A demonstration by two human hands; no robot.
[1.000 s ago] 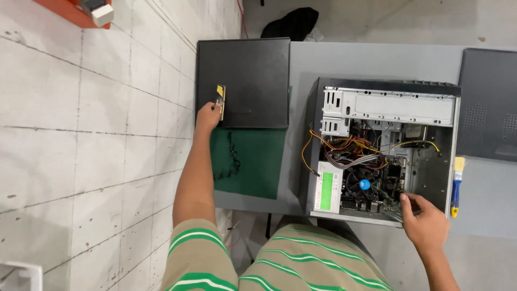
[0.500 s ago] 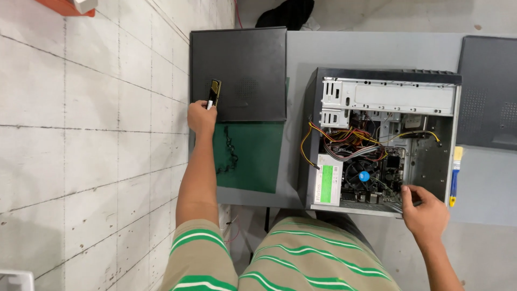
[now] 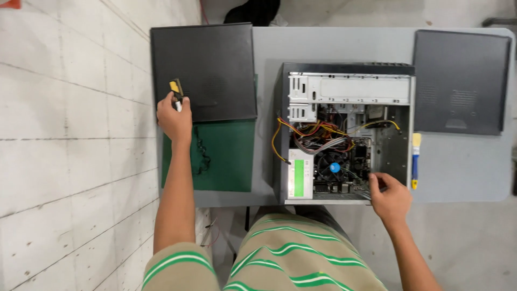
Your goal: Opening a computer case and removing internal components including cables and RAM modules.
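On the grey table [image 3: 344, 46] over pale floor tiles, the left hand [image 3: 174, 117] grips a yellow-black tool [image 3: 176, 89].

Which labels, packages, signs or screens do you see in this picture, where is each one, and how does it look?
Label: on the power supply in the lower left of the open computer case; an upright rectangle, green and white, print too small to read.
No packages, signs or screens are in view.
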